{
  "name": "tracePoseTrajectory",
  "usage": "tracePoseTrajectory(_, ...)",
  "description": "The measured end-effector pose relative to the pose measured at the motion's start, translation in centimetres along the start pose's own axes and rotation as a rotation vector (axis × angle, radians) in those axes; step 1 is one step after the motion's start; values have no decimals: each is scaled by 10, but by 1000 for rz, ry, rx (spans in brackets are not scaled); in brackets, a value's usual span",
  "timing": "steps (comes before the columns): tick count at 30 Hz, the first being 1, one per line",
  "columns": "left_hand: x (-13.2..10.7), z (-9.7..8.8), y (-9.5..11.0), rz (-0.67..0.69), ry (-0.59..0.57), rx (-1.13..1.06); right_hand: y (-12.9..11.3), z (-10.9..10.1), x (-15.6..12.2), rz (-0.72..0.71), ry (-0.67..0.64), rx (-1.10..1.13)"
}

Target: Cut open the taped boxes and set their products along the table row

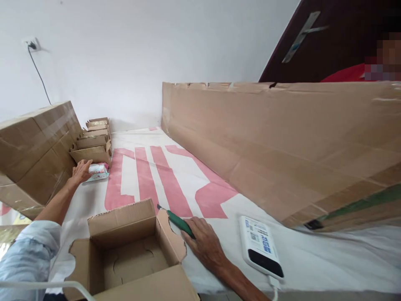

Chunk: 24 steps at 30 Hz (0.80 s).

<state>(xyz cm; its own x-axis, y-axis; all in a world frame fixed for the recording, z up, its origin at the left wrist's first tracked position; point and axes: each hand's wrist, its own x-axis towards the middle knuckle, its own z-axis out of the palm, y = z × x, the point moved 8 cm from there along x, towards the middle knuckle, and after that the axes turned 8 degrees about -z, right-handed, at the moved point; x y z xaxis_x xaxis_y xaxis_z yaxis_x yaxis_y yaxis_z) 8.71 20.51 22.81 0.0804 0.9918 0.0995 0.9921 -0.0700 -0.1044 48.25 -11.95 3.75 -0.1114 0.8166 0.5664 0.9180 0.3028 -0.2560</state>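
Observation:
My right hand [205, 241] rests on the white and pink sheet [163, 175], closed around a green-handled tool [177, 220] whose tip points up and left. It lies just right of an open empty cardboard box [131, 251]. My left hand [80, 171] reaches far left with its fingers spread. It touches a small pink and white packet [98, 170] that lies in front of a row of small cardboard boxes [94, 144].
A large taped carton [34, 154] leans at the left. A long cardboard sheet [282, 146] stands along the right, with a person in red behind it. A white device [261, 246] with a cable lies right of my right hand. A wall socket [33, 44] is at upper left.

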Motion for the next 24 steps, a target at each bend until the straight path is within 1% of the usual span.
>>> tracePoseTrajectory(2, -16, -25, -4, 23, 19, -35, -2, 1, 0, -21, 4, -19)
tracePoseTrajectory(3, -28, -38, -4, 44, 34, -54, -2, 1, 0, -28, 4, -30)
tracePoseTrajectory(5, -60, -65, -1, 120, 65, -135, -3, 1, 0, -36, -3, -51)
tracePoseTrajectory(7, -106, -91, 8, 240, 83, -297, -4, 1, 0, -38, -16, -67)
tracePoseTrajectory(9, -159, -111, 20, 332, 61, -437, -4, 1, 1, -38, -15, -75)
tracePoseTrajectory(11, -212, -124, 35, 390, 30, -501, -3, 2, 2, -42, -8, -76)
tracePoseTrajectory(12, -238, -126, 44, 427, -6, -522, -3, 2, 2, -46, -4, -76)
tracePoseTrajectory(13, -263, -126, 53, 465, -50, -534, -3, 3, 2, -51, -3, -78)
tracePoseTrajectory(15, -307, -120, 70, 525, -124, -510, -3, 5, 3, -56, 0, -92)
tracePoseTrajectory(16, -325, -114, 76, 542, -147, -481, -3, 5, 3, -56, 3, -102)
tracePoseTrajectory(18, -353, -99, 86, 555, -176, -402, -2, 6, 3, -55, 12, -121)
tracePoseTrajectory(21, -378, -70, 95, 537, -231, -274, -3, 8, 4, -60, 20, -135)
tracePoseTrajectory(24, -389, -47, 102, 498, -238, -204, -3, 11, 4, -60, 15, -148)
